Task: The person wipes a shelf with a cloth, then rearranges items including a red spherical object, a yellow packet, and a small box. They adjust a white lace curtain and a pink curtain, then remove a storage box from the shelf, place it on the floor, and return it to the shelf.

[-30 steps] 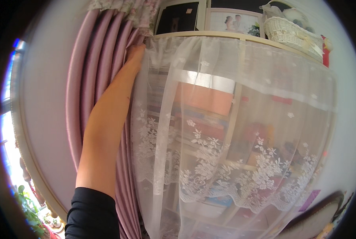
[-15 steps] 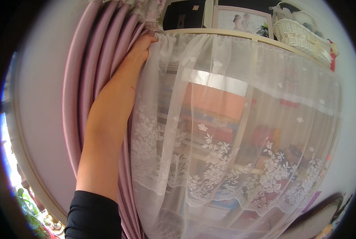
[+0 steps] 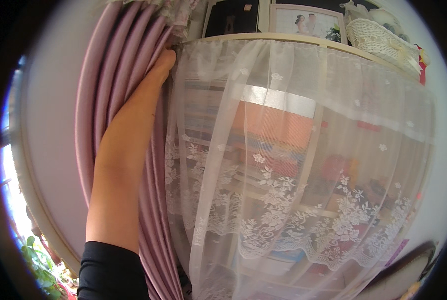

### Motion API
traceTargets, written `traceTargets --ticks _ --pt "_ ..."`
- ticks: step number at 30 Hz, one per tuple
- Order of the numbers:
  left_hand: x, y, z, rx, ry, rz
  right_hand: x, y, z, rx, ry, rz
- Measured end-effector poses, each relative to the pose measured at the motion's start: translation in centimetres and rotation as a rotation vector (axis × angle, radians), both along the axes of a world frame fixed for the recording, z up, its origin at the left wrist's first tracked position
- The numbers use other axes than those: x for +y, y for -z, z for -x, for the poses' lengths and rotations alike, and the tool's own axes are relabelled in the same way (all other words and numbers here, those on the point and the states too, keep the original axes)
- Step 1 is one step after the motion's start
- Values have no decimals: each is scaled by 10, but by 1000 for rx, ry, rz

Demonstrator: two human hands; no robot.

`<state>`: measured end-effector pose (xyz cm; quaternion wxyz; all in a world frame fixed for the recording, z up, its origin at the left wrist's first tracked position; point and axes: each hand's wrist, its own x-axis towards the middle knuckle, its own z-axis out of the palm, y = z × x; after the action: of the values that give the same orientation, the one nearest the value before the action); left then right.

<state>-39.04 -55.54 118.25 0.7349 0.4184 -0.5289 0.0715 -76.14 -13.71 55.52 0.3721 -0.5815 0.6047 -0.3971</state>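
Your left hand [image 3: 159,67] is up at the top edge of the sheer lace curtain [image 3: 293,170] beside the mauve drape [image 3: 118,85], its grip hidden, so handle that light, limp, snag-prone fabric by its gathered top hem.

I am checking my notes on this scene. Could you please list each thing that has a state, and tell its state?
Left hand: raised, fingers hidden between the two curtains; grip cannot be told.
Pink curtain: gathered in folds, hanging at the left.
White lace curtain: drawn across the shelves, hanging loose.
Shelves: covered, filled with stacked things, seen dimly.
Wicker basket: on top of the shelves, upright.
Right hand: not in view.
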Motion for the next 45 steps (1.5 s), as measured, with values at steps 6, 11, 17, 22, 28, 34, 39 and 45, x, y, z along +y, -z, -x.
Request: traceTargets --ticks 6,11,17,22,28,34,39,45 --pt "27 13 4 -191 156 -216 3 2 -1 47 -9 7" --pt "41 30 20 -417 1 -177 15 10 2 116 -16 1" --pt "31 19 18 -552 -200 -392 47 26 5 248 -33 -16" --pt "23 33 9 -671 -253 -452 62 50 11 243 -47 76" --pt "58 71 22 -765 -247 -305 76 103 22 -1289 322 -267" --pt "193 184 81 -852 247 44 81 63 50 -1119 335 -187" --pt "306 337 149 -832 975 -205 67 -60 52 -753 54 271" --pt "373 460 243 46 1507 -759 32 -148 13 263 42 650"
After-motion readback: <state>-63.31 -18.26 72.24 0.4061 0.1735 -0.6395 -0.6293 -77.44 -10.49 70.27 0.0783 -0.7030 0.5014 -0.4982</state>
